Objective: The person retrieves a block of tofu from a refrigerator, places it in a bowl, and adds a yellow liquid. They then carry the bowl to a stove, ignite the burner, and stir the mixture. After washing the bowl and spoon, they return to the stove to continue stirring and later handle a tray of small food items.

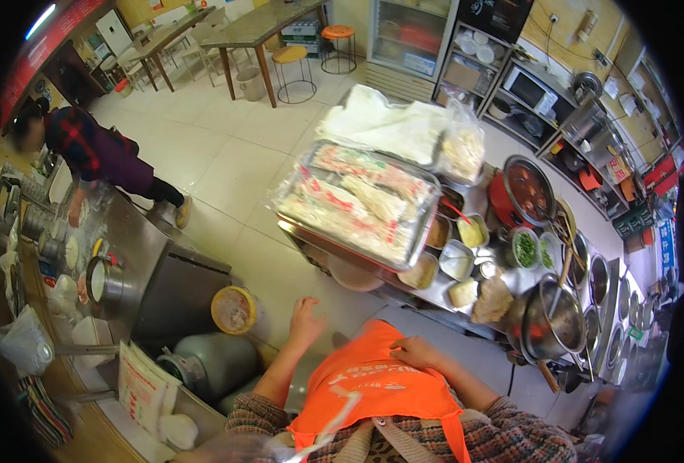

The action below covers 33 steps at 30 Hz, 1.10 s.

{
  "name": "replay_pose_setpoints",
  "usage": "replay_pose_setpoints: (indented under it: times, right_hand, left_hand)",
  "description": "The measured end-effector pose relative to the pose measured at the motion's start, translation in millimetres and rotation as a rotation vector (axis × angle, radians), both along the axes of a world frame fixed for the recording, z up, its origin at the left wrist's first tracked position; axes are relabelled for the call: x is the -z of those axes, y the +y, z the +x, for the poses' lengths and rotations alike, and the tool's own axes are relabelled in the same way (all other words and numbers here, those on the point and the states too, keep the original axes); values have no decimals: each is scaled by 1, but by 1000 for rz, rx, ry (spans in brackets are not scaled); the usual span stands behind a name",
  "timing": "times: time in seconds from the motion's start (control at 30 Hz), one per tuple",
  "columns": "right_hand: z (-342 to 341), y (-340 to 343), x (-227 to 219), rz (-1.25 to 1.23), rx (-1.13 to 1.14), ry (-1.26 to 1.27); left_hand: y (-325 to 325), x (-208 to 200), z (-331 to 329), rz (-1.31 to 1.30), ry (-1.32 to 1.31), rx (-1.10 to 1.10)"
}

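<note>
Plainly, the left hand [305, 322] is released, its fingers loosely curled in the air just left of the orange apron [365, 374]; the right hand [415, 351] lies at that apron's right side, fingers bent, though whether it pinches the cloth I cannot tell; left of the left hand stands a yellow-rimmed bucket [232, 332], with a grey gas cylinder [222, 366] nearer the body; ahead of both hands is a tray [421, 245] of plastic-covered food; right of the right hand, a steel desk [432, 295] carries chopped greens [525, 250] in a bowl.
</note>
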State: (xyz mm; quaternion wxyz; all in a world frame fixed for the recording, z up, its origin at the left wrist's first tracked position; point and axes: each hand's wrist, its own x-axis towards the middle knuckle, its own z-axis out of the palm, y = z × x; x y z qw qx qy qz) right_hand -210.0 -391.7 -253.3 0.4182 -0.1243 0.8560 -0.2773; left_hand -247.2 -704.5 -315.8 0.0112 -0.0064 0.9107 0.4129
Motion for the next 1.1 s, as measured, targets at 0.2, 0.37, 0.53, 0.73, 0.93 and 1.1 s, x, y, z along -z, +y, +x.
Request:
replay_pose_setpoints:
  times: [0.2, 0.37, 0.53, 0.73, 0.93, 1.1]
  right_hand:
    - [-128, -104, -54, -249, -69, -98]
    - [-268, -177, -126, -661, -104, -267]
    - [-403, -250, -173, -778, -171, -143]
    - [-527, -341, -145, -780, -223, 43]
    - [-572, -378, -99, -541, 27, 67]
    - [-575, -393, -75, -562, 514, -138]
  left_hand:
    - [-124, -7, -114, -94, 176, -45]
    - [-210, -44, -208, -80, 220, -69]
    - [-300, -51, -267, -25, 29, -124]
    - [-422, -11, -345, -17, -80, -67]
    - [-489, -3, -502, -147, -114, 137]
    - [-448, -21, -687, 30, -38, 295]
